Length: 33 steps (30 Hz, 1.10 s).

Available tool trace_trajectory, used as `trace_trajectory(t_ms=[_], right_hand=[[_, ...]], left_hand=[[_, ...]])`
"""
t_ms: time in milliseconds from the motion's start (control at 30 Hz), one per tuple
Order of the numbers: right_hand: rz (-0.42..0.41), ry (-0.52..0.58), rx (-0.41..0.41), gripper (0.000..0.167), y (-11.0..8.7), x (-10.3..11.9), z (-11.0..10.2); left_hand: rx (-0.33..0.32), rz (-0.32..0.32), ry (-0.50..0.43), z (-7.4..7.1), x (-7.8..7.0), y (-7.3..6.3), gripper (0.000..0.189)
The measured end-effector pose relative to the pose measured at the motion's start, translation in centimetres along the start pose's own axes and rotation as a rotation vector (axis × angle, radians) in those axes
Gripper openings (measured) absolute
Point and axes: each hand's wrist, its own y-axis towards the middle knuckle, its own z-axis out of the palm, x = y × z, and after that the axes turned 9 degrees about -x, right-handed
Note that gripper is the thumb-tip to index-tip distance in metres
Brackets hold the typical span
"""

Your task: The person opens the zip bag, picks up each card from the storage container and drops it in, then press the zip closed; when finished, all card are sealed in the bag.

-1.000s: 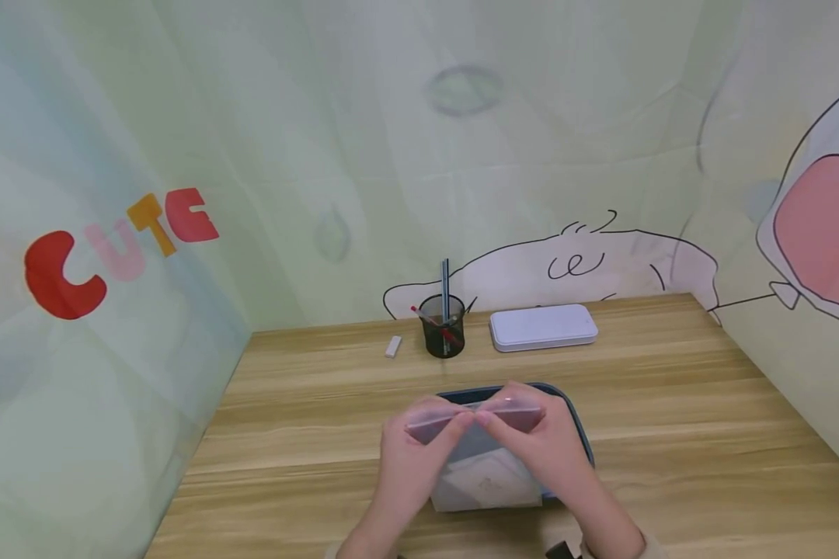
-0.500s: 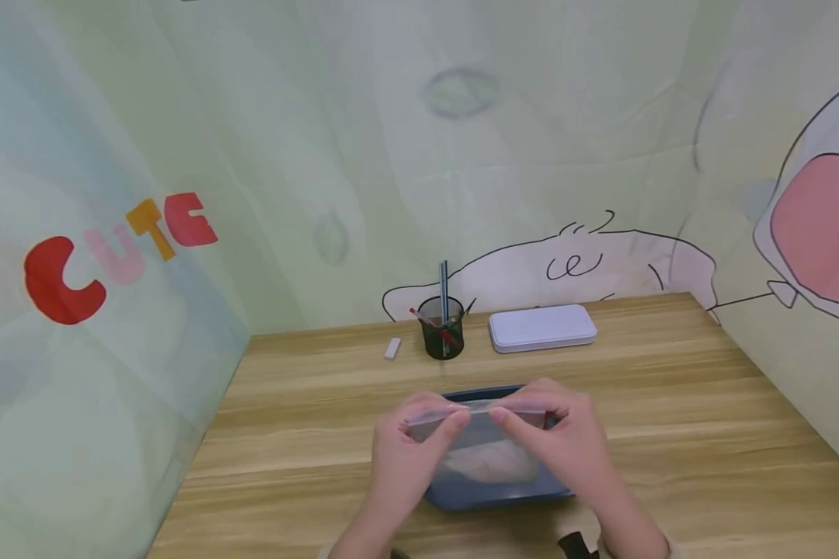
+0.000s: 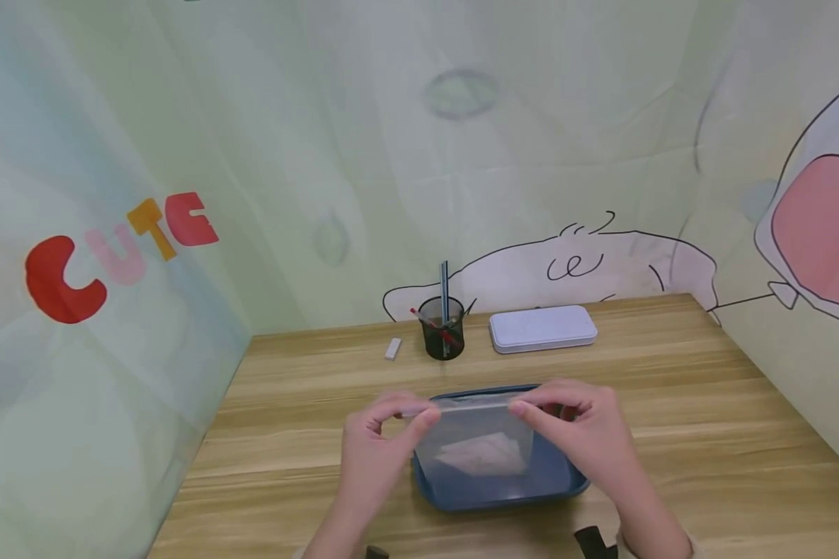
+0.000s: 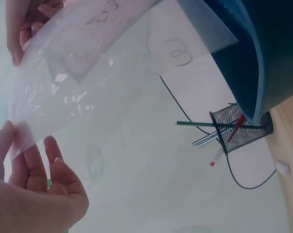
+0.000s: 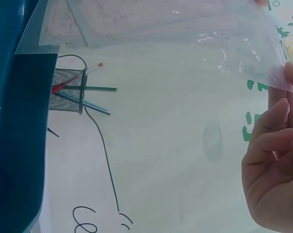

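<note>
A clear, translucent plastic bag hangs upright above a blue tray. Pale, paper-like pieces with printed marks lie in its lower part; the left wrist view shows a butterfly print on one. My left hand pinches the bag's top left corner between thumb and fingers. At the top right corner, my right hand pinches the same edge. Both wrist views show the bag stretched flat between the hands. The tray's blue wall stands close to the bag in the right wrist view.
Behind the tray stands a black mesh pen holder with several pens and pencils. A white eraser lies to its left, and a white flat case to its right. Printed cloth walls enclose the wooden table.
My hands have moved apart along the bag's top edge, left hand leftward and right hand rightward. The bag has risen, and more of the blue tray shows beneath it.
</note>
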Motion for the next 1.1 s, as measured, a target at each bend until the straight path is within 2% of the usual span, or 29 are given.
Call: trace_trajectory(t_ms=[200, 433, 633, 800, 1000, 1100], right_hand=[[0.013, 0.002, 0.009, 0.006, 0.0, -0.1, -0.4], [0.057, 0.016, 0.038, 0.007, 0.0, -0.1, -0.9], [0.072, 0.053, 0.077, 0.009, 0.0, -0.1, -1.1], [0.103, 0.085, 0.077, 0.009, 0.0, 0.0, -0.6], [0.128, 0.141, 0.100, 0.015, -0.3, 0.2, 0.9], [0.095, 0.182, 0.127, 0.021, -0.4, 0.2, 1.6]], left_hand=[[0.001, -0.041, 0.009, -0.8, -0.1, 0.3, 0.006], [-0.023, -0.002, 0.009, -1.3, 0.0, 0.4, 0.006], [0.009, 0.013, 0.008, -1.6, 0.0, 0.6, 0.005], [0.026, -0.025, -0.079, -1.5, -0.2, 0.3, 0.008], [0.090, 0.022, -0.190, -0.8, 0.1, -0.2, 0.017], [0.063, -0.028, -0.225, -0.8, 0.2, -0.3, 0.018]])
